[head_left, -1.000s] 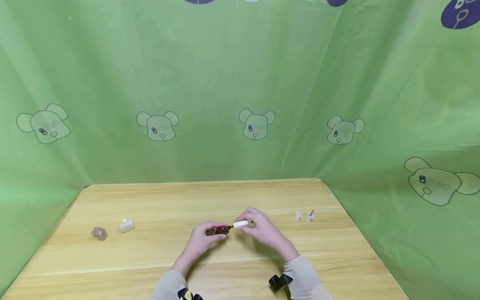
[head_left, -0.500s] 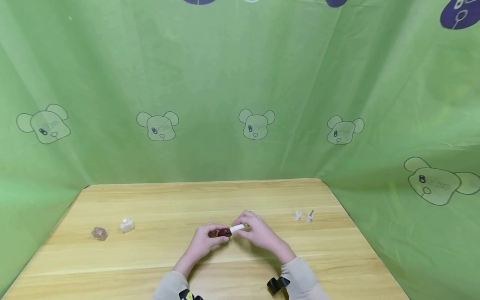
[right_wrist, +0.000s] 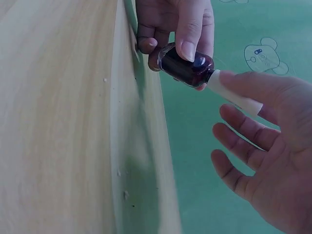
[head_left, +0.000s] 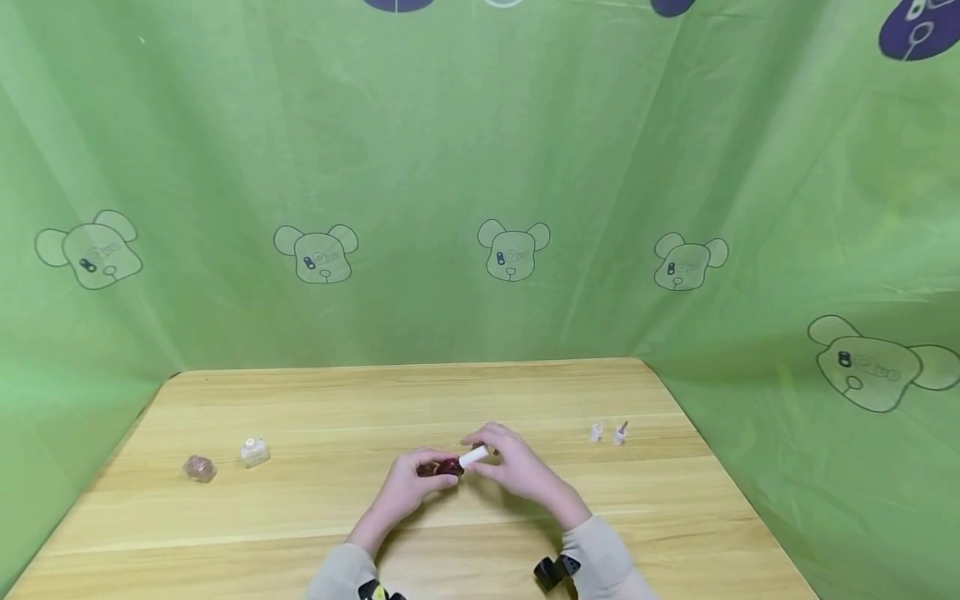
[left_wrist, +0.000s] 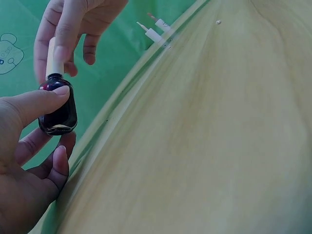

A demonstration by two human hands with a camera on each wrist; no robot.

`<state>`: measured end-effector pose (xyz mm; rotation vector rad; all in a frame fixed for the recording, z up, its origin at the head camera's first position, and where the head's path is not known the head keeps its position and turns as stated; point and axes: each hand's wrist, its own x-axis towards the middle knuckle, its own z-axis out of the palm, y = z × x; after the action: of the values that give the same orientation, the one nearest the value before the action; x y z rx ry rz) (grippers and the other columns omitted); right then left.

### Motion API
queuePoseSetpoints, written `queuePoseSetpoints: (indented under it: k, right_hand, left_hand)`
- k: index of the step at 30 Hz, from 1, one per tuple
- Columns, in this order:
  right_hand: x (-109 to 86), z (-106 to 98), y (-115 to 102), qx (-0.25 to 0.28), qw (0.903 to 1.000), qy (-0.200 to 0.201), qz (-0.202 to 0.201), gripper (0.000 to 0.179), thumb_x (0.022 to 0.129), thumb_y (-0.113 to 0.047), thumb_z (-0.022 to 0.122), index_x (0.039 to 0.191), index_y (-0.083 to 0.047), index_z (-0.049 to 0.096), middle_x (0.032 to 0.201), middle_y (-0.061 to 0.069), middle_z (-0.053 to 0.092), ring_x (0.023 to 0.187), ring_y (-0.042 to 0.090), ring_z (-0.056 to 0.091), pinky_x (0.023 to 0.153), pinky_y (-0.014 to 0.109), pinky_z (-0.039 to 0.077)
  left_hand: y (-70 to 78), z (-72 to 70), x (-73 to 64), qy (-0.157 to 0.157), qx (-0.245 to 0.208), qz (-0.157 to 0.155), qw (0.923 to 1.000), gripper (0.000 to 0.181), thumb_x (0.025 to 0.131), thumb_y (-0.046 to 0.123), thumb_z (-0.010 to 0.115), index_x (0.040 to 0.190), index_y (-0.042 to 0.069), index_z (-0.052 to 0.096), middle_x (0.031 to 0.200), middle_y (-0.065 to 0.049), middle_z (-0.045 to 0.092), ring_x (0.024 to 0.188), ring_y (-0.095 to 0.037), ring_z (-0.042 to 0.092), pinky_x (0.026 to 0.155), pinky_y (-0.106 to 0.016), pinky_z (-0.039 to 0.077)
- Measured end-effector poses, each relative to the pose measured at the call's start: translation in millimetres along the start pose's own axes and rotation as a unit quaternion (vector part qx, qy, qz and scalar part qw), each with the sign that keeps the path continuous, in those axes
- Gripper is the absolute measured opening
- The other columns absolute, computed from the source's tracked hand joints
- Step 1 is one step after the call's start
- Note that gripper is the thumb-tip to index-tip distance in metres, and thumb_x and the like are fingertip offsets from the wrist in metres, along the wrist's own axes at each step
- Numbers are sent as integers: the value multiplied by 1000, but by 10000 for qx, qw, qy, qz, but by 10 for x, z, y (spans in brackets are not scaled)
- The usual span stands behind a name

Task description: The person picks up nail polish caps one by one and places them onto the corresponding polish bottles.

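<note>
My left hand [head_left: 405, 483] holds a small dark red nail polish bottle [left_wrist: 59, 109] between thumb and fingers, its neck pointing to the right in the head view. On the neck sits a white cap [right_wrist: 234, 93], close against the bottle's shoulder. The thumb and forefinger of my right hand [head_left: 517, 467] pinch this cap, while its other fingers are spread loosely below, as the right wrist view shows. No brush shows between cap and bottle.
On the wooden table [head_left: 300, 533], a pinkish bottle [head_left: 199, 468] and a clear bottle [head_left: 255, 452] stand uncapped at the left. Two white caps [head_left: 596, 432] stand at the right, brushes upward. A green curtain [head_left: 420, 317] surrounds the table.
The brush between cap and bottle has gone into the bottle, and the cap now meets the neck. My right hand has shifted slightly left, and the cap tilts more upward.
</note>
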<state>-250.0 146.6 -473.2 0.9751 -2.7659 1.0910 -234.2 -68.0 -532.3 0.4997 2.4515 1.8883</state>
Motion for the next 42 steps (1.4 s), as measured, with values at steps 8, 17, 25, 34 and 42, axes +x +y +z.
queuePoseSetpoints:
  k: [8,17,25,34,42]
  right_hand:
    - [22,26,132,1792,9825,256,441,42,88,-22,71,127,-9,61,129,10,65,116,20,58,91,28,50]
    - [30,93,130,2497,9674,211,370,36,91,-13,66,125,-3,62,128,16,65,108,-3,60,90,20,51]
    - [37,145,130,2574,9638,449,538,31,89,-15,69,116,-2,67,120,17,68,103,1,63,87,21,51]
    - [61,190,86,2708,9539,905,929,22,82,-12,76,95,3,65,94,13,71,83,12,62,73,22,53]
    - [76,197,86,2595,9566,888,981,23,83,-4,73,99,8,62,100,24,68,83,10,60,71,21,52]
  left_hand:
    - [-41,-3,1,114,-157,-184,9996,37,81,23,78,114,9,70,110,-14,73,92,-14,67,84,-27,54]
    - [-22,-9,-13,47,-239,-290,9993,37,81,24,78,115,10,70,114,-14,71,97,-20,67,86,-28,54]
    - [7,-3,-14,128,-424,-261,9987,36,81,17,78,114,6,70,113,-17,71,96,-22,68,83,-22,54]
    - [-24,0,4,53,-445,-201,9988,34,80,18,79,110,6,71,109,-16,72,91,-13,68,81,-19,54]
    - [-8,-3,-3,7,-432,-124,9990,33,81,16,78,111,5,70,110,-17,72,93,-19,69,82,-19,55]
